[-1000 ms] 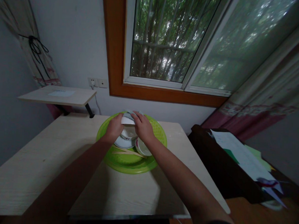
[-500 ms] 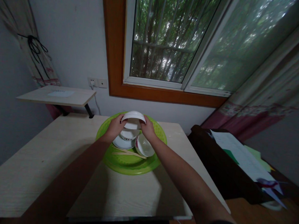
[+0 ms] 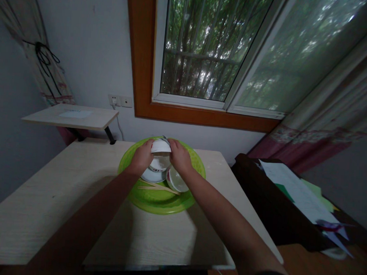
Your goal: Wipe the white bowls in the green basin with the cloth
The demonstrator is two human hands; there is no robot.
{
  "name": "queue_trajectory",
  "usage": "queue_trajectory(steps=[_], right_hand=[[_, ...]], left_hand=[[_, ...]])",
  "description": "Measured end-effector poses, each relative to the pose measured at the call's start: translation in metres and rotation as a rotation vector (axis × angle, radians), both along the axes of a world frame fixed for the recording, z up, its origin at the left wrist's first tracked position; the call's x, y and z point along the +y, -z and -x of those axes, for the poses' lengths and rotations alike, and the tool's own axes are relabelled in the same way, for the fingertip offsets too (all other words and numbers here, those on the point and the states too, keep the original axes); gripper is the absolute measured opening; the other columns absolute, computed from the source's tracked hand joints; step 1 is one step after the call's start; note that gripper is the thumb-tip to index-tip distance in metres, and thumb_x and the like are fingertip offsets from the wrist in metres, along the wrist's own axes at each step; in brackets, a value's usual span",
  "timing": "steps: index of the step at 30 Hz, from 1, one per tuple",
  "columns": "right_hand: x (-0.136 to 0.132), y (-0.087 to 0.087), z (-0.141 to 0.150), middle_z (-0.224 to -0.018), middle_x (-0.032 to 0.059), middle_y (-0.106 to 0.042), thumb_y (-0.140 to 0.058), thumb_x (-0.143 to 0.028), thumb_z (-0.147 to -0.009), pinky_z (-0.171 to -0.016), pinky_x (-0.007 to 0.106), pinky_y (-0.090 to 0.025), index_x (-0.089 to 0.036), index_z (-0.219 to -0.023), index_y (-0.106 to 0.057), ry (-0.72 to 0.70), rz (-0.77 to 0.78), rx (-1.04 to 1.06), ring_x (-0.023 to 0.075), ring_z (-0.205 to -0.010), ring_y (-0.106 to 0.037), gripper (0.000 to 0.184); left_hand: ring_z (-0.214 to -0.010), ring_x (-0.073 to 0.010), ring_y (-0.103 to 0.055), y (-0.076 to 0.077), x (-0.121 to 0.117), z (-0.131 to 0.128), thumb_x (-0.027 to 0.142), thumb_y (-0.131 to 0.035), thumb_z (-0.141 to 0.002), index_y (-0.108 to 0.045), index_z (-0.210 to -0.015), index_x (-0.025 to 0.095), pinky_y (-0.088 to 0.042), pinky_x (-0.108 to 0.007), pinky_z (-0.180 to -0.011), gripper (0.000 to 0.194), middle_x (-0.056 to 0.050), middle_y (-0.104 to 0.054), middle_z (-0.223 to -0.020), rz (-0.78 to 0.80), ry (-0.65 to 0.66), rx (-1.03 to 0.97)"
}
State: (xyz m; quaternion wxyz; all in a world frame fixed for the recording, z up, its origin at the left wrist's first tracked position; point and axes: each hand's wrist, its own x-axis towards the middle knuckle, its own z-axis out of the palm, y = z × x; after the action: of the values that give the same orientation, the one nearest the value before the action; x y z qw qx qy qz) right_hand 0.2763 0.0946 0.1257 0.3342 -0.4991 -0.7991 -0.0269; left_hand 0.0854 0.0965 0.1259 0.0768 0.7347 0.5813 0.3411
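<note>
Both my left hand point(image 3: 143, 155) and my right hand point(image 3: 179, 155) are closed on a white bowl point(image 3: 161, 146), one at each side. It is tipped over above the far part of a round green basin point(image 3: 161, 209). Beneath it, inside the basin, another white bowl point(image 3: 159, 164) with a patterned rim sits on a white plate point(image 3: 153, 176). A third bowl point(image 3: 177, 181), with pink marks outside, leans to the right of these. Pale chopsticks point(image 3: 156, 187) lie crossed at the near side. Something dark and thin shows at the held bowl's far edge; I cannot make it out.
The basin stands on a pale wooden table point(image 3: 59, 205). A small raised shelf point(image 3: 74, 117) with a paper on it stands at the back left. To the right, a dark cabinet point(image 3: 260, 199) bears papers. A window point(image 3: 215, 53) is behind.
The held bowl has tilted further and looks narrower, its underside turning toward the window. My hands have come closer together, the right one moving slightly left.
</note>
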Motion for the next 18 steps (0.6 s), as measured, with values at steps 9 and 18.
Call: queue_trajectory(steps=[9, 18], right_hand=[[0.007, 0.005, -0.003, -0.125, 0.0127, -0.068, -0.044, -0.010, -0.089, -0.102, 0.037, -0.047, -0.017, -0.129, -0.063, 0.007, -0.005, 0.301, 0.0243, -0.114, -0.062, 0.044], [0.026, 0.023, -0.008, -0.097, 0.0063, -0.074, -0.048, -0.023, -0.091, -0.086, 0.035, -0.053, -0.019, -0.110, -0.068, 0.054, 0.125, 0.518, 0.0228, -0.086, -0.066, 0.028]], left_hand=[[-0.118, -0.0241, -0.065, 0.003, 0.003, -0.003, 0.013, -0.054, -0.089, -0.060, -0.132, 0.018, -0.047, -0.035, -0.105, 0.043, -0.013, -0.069, -0.128, -0.040, 0.004, -0.081], [-0.115, -0.0269, -0.067, 0.016, 0.012, -0.001, 0.015, -0.055, -0.087, -0.054, -0.139, 0.011, -0.050, -0.038, -0.103, 0.052, -0.016, -0.069, -0.126, 0.147, 0.065, -0.194]])
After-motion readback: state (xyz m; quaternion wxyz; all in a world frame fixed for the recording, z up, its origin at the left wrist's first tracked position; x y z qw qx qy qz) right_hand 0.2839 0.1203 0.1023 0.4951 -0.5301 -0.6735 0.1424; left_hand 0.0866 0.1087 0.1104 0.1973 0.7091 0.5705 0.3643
